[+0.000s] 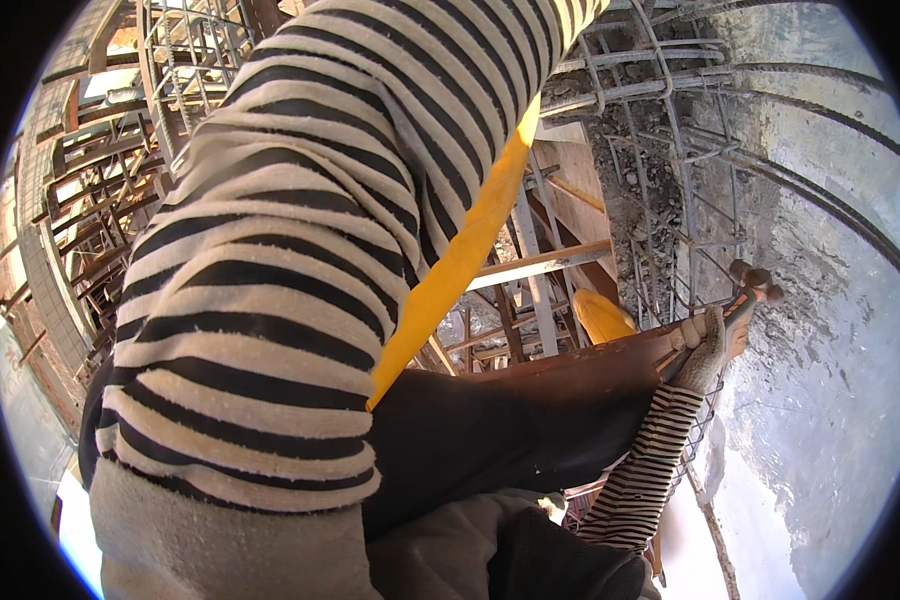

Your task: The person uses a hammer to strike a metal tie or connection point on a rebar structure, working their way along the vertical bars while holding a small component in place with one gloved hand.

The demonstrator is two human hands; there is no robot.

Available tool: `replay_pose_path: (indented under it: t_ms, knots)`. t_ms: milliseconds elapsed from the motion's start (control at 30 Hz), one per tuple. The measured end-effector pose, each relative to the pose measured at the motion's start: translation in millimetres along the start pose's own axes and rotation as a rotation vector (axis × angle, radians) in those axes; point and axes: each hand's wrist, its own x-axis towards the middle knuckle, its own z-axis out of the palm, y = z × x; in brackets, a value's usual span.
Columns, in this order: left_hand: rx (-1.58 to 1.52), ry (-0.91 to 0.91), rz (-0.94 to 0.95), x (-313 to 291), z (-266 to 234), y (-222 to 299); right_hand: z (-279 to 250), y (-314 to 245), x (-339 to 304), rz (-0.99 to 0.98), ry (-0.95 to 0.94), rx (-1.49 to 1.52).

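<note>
A black-and-cream striped sleeve covers my left arm. It rises from the lower left across the picture and leaves at the top, so my left hand is out of sight. On the right, my right hand, in a light knit covering with a striped sleeve, is closed beside the end of a brown board. From it sticks up a hammer-like tool with a rusty, two-knobbed head; the fingers hide part of its handle. Dark trousers show below the board.
Steel reinforcing bars cross at the upper right above rubble and a grey concrete surface. A yellow boot stands lower among wooden struts. Another long yellow piece runs beside my left sleeve. More bar cages stand at the upper left.
</note>
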Motion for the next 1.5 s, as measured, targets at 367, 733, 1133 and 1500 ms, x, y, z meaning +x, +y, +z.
replay_pose_path:
  t_ms: [367,733,1133,1500]
  knots:
    - [-0.036,-0.183,0.078,-74,-12,30,25,-53,-94,-0.428,-0.318,-0.175]
    - [-0.008,-0.222,0.132,-67,-7,42,66,-117,-125,-0.635,-0.448,-0.088]
    - [0.056,-0.223,-0.02,-60,22,0,23,-73,-120,-0.418,-0.413,-0.09]
    - [-0.498,-0.254,0.062,-53,26,50,-27,-24,-98,-0.155,-0.282,-0.138]
